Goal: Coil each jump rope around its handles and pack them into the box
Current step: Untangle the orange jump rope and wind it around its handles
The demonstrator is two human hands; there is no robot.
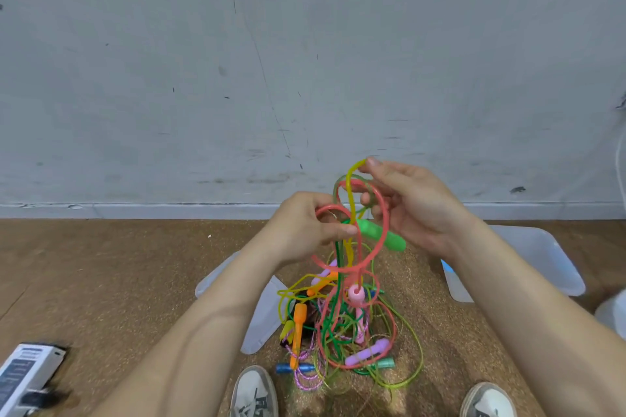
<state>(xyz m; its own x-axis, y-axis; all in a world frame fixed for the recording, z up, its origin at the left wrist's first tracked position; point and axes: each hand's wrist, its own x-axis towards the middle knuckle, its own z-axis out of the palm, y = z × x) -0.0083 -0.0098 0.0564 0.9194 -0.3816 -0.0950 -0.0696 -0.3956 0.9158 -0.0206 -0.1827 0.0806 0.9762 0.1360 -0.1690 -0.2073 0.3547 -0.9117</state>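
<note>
Head view: a tangle of jump ropes point(338, 332) rises from the cork floor point(118, 281) between two shoes. The left hand point(305, 226) pinches a loop of the coral rope point(338, 270). The right hand point(413, 209) pinches the top of the yellow rope point(349, 186), with a green handle point(379, 235) just beside its palm. Pink point(356, 294), orange point(299, 325), purple point(367, 352) and blue point(293, 368) handles lie lower in the tangle. A translucent plastic box point(542, 257) sits on the floor to the right.
</note>
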